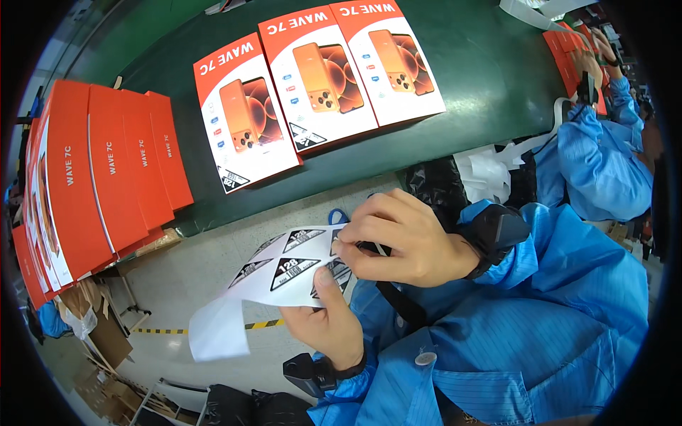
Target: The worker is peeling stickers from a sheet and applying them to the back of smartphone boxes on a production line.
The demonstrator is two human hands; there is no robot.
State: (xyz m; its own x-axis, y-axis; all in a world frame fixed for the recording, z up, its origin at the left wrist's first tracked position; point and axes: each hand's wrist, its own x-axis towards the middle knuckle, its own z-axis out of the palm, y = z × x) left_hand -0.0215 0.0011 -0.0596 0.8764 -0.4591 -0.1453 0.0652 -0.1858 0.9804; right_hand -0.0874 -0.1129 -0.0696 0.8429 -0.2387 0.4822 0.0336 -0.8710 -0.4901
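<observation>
Head view: the left hand (328,325) thumb-clamps a curled white paper sheet (261,285) of black triangular labels (292,275) while the right hand (406,240) pinches its right edge, seemingly peeling one, which calls for a clean lift next, with red-and-white cardboard boxes (320,71) beyond the grip.

Sheet (257,287) before table (490,64), boxes (320,92) atop, stack (117,170) left, perhaps cartons (560,60) right.

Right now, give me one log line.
left hand: holding sticker sheet; right hand: touching sheet; green table: three face-up phone boxes, two with triangular stickers
</observation>
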